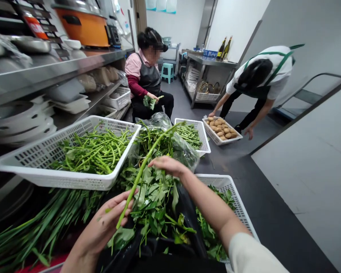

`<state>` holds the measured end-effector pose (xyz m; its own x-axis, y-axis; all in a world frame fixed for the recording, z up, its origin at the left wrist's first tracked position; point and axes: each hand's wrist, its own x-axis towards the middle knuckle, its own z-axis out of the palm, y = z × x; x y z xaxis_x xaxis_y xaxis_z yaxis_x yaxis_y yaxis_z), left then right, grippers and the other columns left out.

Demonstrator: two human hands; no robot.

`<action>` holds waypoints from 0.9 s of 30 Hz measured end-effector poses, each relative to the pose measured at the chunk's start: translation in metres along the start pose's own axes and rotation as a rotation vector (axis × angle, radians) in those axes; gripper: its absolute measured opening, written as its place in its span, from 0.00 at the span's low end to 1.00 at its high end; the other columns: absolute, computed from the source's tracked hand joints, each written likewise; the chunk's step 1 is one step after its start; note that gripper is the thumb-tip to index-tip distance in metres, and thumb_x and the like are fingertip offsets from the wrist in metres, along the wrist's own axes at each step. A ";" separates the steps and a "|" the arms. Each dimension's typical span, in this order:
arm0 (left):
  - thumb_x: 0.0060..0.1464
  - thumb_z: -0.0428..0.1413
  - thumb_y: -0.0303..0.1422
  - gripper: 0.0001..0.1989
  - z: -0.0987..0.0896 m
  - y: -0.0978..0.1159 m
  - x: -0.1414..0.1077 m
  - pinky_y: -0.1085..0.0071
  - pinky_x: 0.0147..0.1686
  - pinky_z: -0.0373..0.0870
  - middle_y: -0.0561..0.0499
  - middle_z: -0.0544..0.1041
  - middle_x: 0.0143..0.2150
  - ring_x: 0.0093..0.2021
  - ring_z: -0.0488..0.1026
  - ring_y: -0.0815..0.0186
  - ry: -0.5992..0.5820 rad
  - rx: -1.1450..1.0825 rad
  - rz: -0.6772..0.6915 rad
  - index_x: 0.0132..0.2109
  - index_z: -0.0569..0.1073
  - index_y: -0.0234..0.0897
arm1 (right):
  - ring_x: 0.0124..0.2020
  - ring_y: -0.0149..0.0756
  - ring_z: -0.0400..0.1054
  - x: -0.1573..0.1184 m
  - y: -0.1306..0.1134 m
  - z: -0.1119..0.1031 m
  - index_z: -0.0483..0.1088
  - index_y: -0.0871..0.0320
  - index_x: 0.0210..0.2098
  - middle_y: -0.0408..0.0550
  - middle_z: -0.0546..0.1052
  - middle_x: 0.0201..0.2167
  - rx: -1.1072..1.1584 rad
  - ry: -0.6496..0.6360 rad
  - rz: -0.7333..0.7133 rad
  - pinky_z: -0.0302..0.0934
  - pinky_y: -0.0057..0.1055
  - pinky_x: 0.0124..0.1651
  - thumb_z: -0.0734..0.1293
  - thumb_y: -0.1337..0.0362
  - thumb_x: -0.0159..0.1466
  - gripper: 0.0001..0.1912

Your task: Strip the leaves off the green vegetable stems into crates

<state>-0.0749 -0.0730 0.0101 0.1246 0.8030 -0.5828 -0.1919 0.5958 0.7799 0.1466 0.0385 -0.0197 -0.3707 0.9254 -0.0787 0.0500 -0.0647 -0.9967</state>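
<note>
In the head view, the left hand (110,220) grips a long, thin, light-green plant stem (143,167) by its lower part, between thumb and fingers. This stem is tilted, and its upper end points away, past the right hand (167,166). The right hand is near the middle of the stem, its fingers close together; I cannot tell whether they hold it. Below both hands lies a heap of green leafy vegetables (156,193). To the left of the left hand there are long, narrow green leaves (51,216). Beyond that hand, also to the left, stands a white perforated plastic basket (74,180) with many green stalks (96,151). Under the right forearm, a second white plastic basket (244,208) contains loose green leaves (204,223). Farther beyond the right hand, a bending person (268,68) touches a low white tray (224,141) of brown potatoes (221,129).
</note>
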 end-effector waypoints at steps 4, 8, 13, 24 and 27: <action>0.24 0.70 0.41 0.28 0.004 0.001 0.001 0.79 0.20 0.61 0.52 0.71 0.28 0.26 0.65 0.72 0.003 0.003 -0.022 0.38 0.79 0.38 | 0.28 0.27 0.63 -0.005 0.019 0.041 0.74 0.61 0.33 0.40 0.72 0.26 0.143 -0.330 0.031 0.56 0.25 0.32 0.72 0.61 0.49 0.13; 0.26 0.70 0.40 0.26 -0.006 -0.008 -0.003 0.78 0.20 0.63 0.51 0.73 0.28 0.26 0.67 0.69 0.000 0.048 -0.012 0.39 0.79 0.38 | 0.19 0.23 0.57 0.007 0.027 0.020 0.68 0.61 0.24 0.36 0.66 0.17 0.285 0.201 0.125 0.50 0.22 0.22 0.72 0.58 0.49 0.13; 0.31 0.68 0.42 0.24 -0.016 -0.012 -0.007 0.75 0.23 0.67 0.50 0.75 0.30 0.30 0.70 0.65 0.019 0.106 0.027 0.40 0.79 0.41 | 0.11 0.20 0.41 0.008 0.016 -0.030 0.65 0.58 0.30 0.31 0.54 0.12 0.414 0.378 0.152 0.36 0.21 0.15 0.64 0.42 0.53 0.24; 0.34 0.67 0.42 0.25 -0.012 -0.013 -0.017 0.76 0.24 0.67 0.49 0.76 0.32 0.34 0.71 0.62 0.034 0.131 -0.002 0.43 0.78 0.41 | 0.17 0.24 0.56 0.059 0.033 -0.025 0.65 0.59 0.24 0.34 0.61 0.14 0.149 0.760 -0.010 0.50 0.20 0.21 0.66 0.51 0.53 0.16; 0.31 0.68 0.40 0.23 -0.009 -0.011 -0.009 0.78 0.21 0.65 0.49 0.75 0.30 0.30 0.70 0.65 0.023 0.084 -0.017 0.40 0.79 0.40 | 0.15 0.24 0.54 0.061 0.045 -0.025 0.64 0.59 0.24 0.34 0.59 0.12 0.198 0.793 0.029 0.49 0.21 0.18 0.64 0.52 0.56 0.16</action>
<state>-0.0825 -0.0873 0.0048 0.1047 0.7931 -0.6001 -0.1071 0.6089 0.7860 0.1495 0.1016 -0.0684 0.3981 0.9067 -0.1394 -0.1426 -0.0890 -0.9858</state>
